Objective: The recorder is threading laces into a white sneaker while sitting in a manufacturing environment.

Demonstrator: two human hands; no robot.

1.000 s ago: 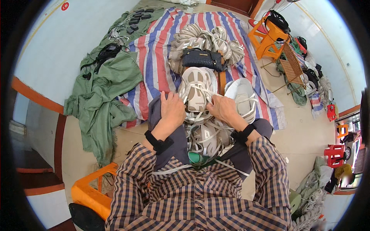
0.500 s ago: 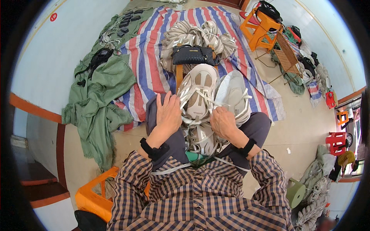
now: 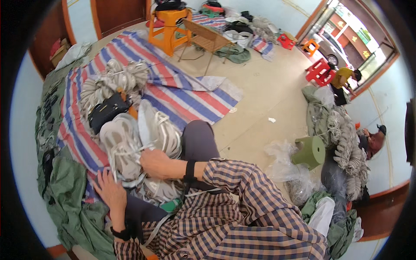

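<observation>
View's swung right vs a sec ago: shoes [image 3: 123,158] are way left now, & clear plastic [image 3: 284,156] + more of the car [image 3: 331,48] show up.

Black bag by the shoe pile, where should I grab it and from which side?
Probably the left end of the black bag, gripped across its narrow width from above and the left. Its long body lies slantwise with that end toward the striped sheet, while the near shoes and the shoe pile crowd its long sides.
</observation>
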